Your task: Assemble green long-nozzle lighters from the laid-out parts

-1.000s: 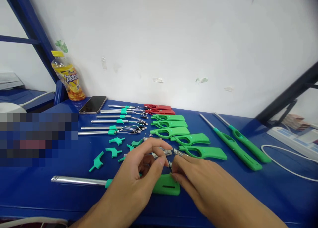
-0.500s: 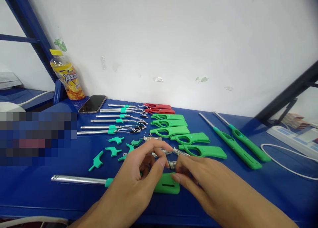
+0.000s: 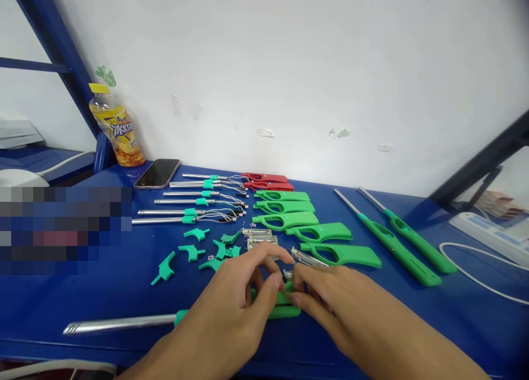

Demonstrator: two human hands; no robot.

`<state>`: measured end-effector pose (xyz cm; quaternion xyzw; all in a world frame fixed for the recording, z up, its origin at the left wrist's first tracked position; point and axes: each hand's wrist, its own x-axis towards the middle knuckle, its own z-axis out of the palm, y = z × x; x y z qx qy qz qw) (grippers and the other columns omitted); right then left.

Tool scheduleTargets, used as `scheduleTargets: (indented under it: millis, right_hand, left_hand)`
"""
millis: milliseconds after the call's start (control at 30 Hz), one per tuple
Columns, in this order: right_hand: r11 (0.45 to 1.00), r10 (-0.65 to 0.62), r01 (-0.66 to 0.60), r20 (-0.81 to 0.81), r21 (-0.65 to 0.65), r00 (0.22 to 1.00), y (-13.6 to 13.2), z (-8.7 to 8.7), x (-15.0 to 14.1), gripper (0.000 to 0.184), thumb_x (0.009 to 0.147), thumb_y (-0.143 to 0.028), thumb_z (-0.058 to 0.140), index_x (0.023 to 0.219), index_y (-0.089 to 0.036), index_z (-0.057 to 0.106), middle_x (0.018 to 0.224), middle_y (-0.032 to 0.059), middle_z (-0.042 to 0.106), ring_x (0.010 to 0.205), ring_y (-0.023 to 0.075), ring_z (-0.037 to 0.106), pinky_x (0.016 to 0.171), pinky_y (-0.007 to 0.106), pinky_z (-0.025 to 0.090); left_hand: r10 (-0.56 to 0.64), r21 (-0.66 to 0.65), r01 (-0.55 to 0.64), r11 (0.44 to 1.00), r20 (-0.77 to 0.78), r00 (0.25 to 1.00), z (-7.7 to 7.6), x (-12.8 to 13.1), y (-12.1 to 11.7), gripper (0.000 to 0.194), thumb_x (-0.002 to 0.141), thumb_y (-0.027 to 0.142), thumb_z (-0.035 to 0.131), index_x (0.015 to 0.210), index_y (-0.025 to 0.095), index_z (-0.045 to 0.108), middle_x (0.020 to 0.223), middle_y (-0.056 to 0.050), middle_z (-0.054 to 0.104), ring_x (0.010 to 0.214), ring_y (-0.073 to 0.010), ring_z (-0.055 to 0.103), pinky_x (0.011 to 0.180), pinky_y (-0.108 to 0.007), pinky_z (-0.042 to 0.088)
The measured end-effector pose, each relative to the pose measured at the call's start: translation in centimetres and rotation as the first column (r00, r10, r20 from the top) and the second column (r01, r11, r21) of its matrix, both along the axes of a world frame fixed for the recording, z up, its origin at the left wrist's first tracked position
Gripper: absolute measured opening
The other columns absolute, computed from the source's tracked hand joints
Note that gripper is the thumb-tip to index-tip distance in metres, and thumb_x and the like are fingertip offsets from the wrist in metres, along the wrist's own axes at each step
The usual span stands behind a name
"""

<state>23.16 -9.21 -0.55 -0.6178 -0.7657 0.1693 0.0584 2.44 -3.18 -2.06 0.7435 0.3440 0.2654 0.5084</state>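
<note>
A long-necked lighter lies at the table's front edge, its metal tube (image 3: 119, 325) pointing left and its green handle (image 3: 285, 312) under my hands. My left hand (image 3: 231, 308) is closed around the handle, the index finger arched above it; the curled fingers are partly hidden. Thumb and bent fingers of my right hand (image 3: 334, 297) pinch at the handle's right end, and whatever small part may be between them is hidden. Just beyond my fingers are clear fuel tanks (image 3: 308, 257). Several teal triggers (image 3: 166, 268) lie to the left.
Behind lie metal tubes with wires (image 3: 182, 202), green handle shells (image 3: 334, 254) and red handle shells (image 3: 268, 178). Two whole lighters (image 3: 397, 247) rest at the right, near a power strip (image 3: 491, 236) and white cable. A phone (image 3: 157, 173) and drink bottle (image 3: 119, 132) stand back left.
The lighter has turned a little, its tube tip swinging toward the front edge and left. Both hands stay on the handle. The whole view has shifted slightly.
</note>
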Motion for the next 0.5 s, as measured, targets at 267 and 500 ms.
scheduleTargets:
  millis: [267,500]
  right_hand:
    - [1.0,-0.008,0.008,0.047,0.006,0.999,0.3,0.19,-0.17,0.025,0.111,-0.025,0.044,0.104,-0.028,0.067,0.102,0.002,0.079,0.092,0.0276,0.077,0.076,0.039,0.046]
    - [0.998,0.03,-0.032,0.043,0.061,0.999,0.46,-0.55,0.35,0.023,0.112,-0.027,0.044,0.106,-0.03,0.066,0.101,-0.0008,0.077,0.088,0.0262,0.075,0.072,0.038,0.043]
  left_hand:
    - [-0.031,0.1,0.039,0.994,-0.079,0.996,-0.43,-0.15,0.19,0.032,0.11,0.029,0.039,0.138,0.029,0.055,0.09,0.004,0.065,0.063,-0.0129,0.057,0.066,-0.028,0.045]
    - [-0.006,0.202,0.031,0.979,-0.121,0.993,-0.13,-0.18,0.22,0.037,0.11,0.027,0.036,0.139,0.026,0.059,0.093,-0.001,0.071,0.066,-0.0158,0.06,0.065,-0.029,0.046]
